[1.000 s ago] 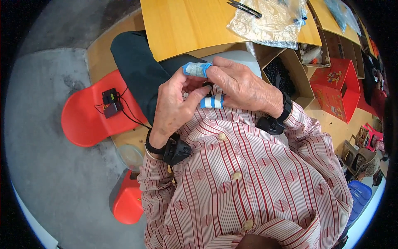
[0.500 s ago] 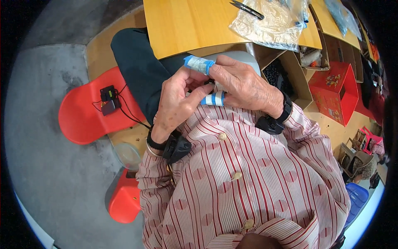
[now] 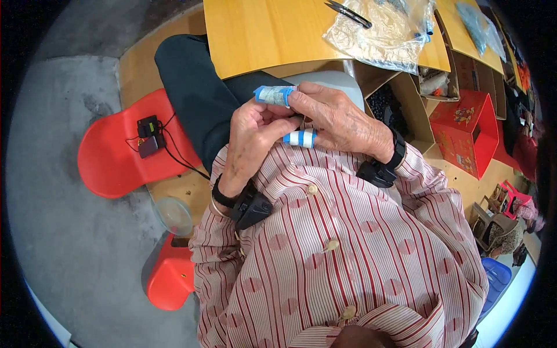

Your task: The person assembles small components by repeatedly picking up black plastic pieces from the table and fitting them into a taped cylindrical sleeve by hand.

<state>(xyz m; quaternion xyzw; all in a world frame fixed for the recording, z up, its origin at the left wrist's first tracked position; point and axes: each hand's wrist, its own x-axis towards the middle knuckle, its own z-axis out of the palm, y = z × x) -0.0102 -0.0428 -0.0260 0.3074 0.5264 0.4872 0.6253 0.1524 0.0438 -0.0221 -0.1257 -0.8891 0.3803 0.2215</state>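
My left hand (image 3: pixel 248 134) and my right hand (image 3: pixel 343 120) meet in front of my striped shirt, over my lap. The left fingers are curled in and its thumb points toward the right hand. Both hands are closed around a tiny spot between the fingertips, where something small and dark barely shows; its kind cannot be made out. One blue and white wrap (image 3: pixel 274 95) lies at the tip of my right index finger, above the left fingers. Another blue and white striped wrap (image 3: pixel 300 138) sits at what looks like my right thumb.
Ahead is a wooden tabletop (image 3: pixel 261 35) with black thread snips (image 3: pixel 348 14) and a clear plastic bag (image 3: pixel 377 37). Cardboard boxes, one with small black pieces (image 3: pixel 387 107), stand below. A red box (image 3: pixel 464 133) is right; a red chair (image 3: pixel 116 153) holding wired black devices is left.
Both hands stay together at the same place. The upper wrap has turned a little more level, and the dark bit between the fingertips shows less than before.
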